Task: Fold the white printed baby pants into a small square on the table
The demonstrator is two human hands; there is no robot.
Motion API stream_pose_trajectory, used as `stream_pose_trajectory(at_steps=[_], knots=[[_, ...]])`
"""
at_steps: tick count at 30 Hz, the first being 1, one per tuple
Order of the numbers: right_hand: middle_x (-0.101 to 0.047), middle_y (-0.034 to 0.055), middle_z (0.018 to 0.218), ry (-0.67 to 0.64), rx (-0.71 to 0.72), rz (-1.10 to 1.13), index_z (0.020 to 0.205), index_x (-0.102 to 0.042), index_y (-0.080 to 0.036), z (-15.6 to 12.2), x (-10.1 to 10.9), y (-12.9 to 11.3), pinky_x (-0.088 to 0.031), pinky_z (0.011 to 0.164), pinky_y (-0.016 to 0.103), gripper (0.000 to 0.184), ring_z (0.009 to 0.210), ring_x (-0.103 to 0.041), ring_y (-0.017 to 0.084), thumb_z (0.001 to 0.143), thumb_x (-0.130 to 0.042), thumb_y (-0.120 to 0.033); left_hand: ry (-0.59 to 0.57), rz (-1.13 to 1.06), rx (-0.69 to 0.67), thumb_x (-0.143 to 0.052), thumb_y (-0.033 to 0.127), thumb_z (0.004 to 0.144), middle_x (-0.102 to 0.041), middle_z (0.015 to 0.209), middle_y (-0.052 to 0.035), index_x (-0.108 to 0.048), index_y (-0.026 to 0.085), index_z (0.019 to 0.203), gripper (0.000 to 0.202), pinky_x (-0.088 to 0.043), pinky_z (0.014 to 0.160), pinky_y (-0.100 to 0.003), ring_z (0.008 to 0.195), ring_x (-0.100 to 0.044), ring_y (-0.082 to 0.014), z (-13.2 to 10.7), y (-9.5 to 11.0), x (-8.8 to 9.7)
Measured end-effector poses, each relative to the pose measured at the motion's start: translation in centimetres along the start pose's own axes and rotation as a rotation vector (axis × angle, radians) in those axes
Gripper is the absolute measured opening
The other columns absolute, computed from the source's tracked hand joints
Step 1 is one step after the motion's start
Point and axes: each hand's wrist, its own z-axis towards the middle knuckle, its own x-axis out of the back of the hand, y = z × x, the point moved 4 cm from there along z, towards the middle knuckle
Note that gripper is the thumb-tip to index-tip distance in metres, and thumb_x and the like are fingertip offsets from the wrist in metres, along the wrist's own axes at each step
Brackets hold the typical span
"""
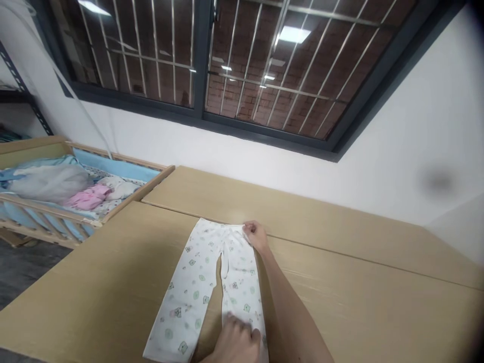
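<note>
A pair of white baby pants [192, 282] with small green and grey animal prints lies spread out on the wooden tabletop, waistband away from me. My right hand [255, 236] pinches the right corner of the waistband between thumb and fingers. Lower down, my left hand [238, 340] is over the right pant leg, its fingers curled onto the cloth and slightly blurred. That hand covers part of the leg, and the fingertips are hidden. Between the two legs a strip of the table shows.
The light wooden table [359, 297] has a seam along its far part and meets a white wall under a barred window [200, 116]. At left stands a wooden crib [136, 199] holding blue bedding, a pink cloth [88, 196] and other fabrics.
</note>
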Motion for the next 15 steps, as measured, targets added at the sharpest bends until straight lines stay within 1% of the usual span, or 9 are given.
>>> stream_pose_trajectory(at_steps=[1, 3, 5, 8, 10, 12, 14, 15], knots=[[-0.061, 0.0015, 0.069, -0.001, -0.007, -0.002, 0.083, -0.067, -0.017, -0.2, 0.0, 0.0, -0.048, 0.065, 0.03, 0.024, 0.066, -0.057, 0.016, 0.074, -0.065, -0.039, 0.021, 0.001, -0.001, -0.058, 0.053, 0.093, -0.072, 0.109, -0.0217, -0.068, 0.01, 0.115, 0.05, -0.048, 0.099, -0.055, 0.101, -0.07, -0.0366, 0.3, -0.1, -0.1], [-0.061, 0.0013, 0.069, -0.002, -0.018, -0.007, 0.082, -0.066, -0.017, -0.4, -0.1, -0.1, -0.048, 0.066, 0.03, 0.023, 0.066, -0.056, 0.016, 0.073, -0.065, -0.039, 0.054, -0.009, -0.002, -0.063, 0.059, 0.087, -0.072, 0.107, -0.0218, -0.067, 0.01, 0.116, 0.057, -0.051, 0.094, -0.055, 0.098, -0.07, -0.0368, 0.8, -0.2, -0.3], [-0.06, 0.0009, 0.068, 0.0, -0.027, -0.009, 0.081, -0.065, -0.018, -0.5, -0.1, -0.2, -0.048, 0.066, 0.029, 0.023, 0.066, -0.056, 0.017, 0.072, -0.066, -0.039, 0.073, -0.004, -0.02, -0.064, 0.059, 0.085, -0.073, 0.103, -0.0217, -0.067, 0.009, 0.115, 0.058, -0.053, 0.088, -0.055, 0.092, -0.071, -0.0362, 1.2, 0.0, -0.8], [-0.059, 0.0002, 0.066, 0.002, -0.041, -0.007, 0.081, -0.065, -0.018, -0.4, -0.1, -0.1, -0.047, 0.064, 0.029, 0.024, 0.065, -0.055, 0.017, 0.071, -0.065, -0.039, 0.097, 0.003, -0.114, -0.063, 0.05, 0.087, -0.073, 0.101, -0.0236, -0.068, 0.009, 0.115, 0.05, -0.052, 0.086, -0.056, 0.091, -0.071, -0.0374, 2.0, 0.7, -2.6], [-0.059, -0.0004, 0.066, 0.002, -0.049, 0.0, 0.082, -0.065, -0.017, -0.3, -0.1, -0.1, -0.046, 0.064, 0.029, 0.024, 0.063, -0.054, 0.016, 0.07, -0.065, -0.038, 0.088, -0.041, -0.134, -0.059, 0.038, 0.09, -0.074, 0.097, -0.0234, -0.072, 0.011, 0.11, 0.036, -0.053, 0.082, -0.054, 0.09, -0.071, -0.0367, 2.8, 1.1, -4.2], [-0.058, -0.0011, 0.066, -0.001, -0.054, 0.013, 0.083, -0.065, -0.017, -0.4, -0.1, -0.1, -0.046, 0.063, 0.029, 0.024, 0.062, -0.053, 0.015, 0.068, -0.065, -0.036, 0.054, -0.107, -0.091, -0.055, 0.028, 0.09, -0.075, 0.092, -0.0214, -0.077, 0.015, 0.102, 0.027, -0.053, 0.076, -0.051, 0.085, -0.072, -0.0346, 3.6, 1.2, -5.7], [-0.055, -0.0022, 0.065, -0.005, -0.058, 0.032, 0.084, -0.065, -0.017, -0.5, -0.1, -0.2, -0.045, 0.062, 0.029, 0.025, 0.061, -0.052, 0.015, 0.067, -0.065, -0.035, 0.016, -0.153, -0.024, -0.058, 0.027, 0.087, -0.076, 0.09, -0.0194, -0.079, 0.021, 0.096, 0.024, -0.054, 0.07, -0.05, 0.084, -0.072, -0.0346, 4.1, 1.0, -6.5], [-0.054, -0.0028, 0.064, -0.008, -0.06, 0.043, 0.084, -0.065, -0.017, -0.5, -0.1, -0.3, -0.045, 0.061, 0.029, 0.026, 0.06, -0.052, 0.015, 0.066, -0.065, -0.036, -0.001, -0.173, 0.004, -0.06, 0.028, 0.085, -0.076, 0.089, -0.0184, -0.08, 0.023, 0.095, 0.022, -0.054, 0.069, -0.049, 0.085, -0.072, -0.035, 4.2, 0.9, -6.5]])
